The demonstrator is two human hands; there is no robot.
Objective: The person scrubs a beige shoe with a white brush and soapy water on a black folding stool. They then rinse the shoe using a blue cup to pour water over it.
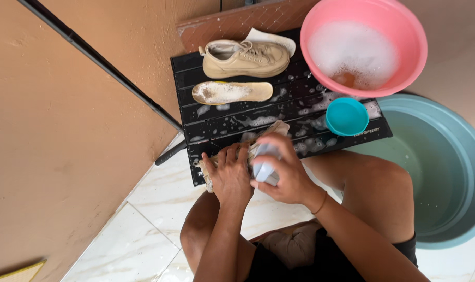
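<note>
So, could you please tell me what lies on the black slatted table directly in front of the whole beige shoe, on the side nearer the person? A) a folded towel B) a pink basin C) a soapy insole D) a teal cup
C: a foam-covered insole lies on the black slatted table just on the person's side of the beige shoe, while the teal cup sits off to the side, below the pink basin.
</note>
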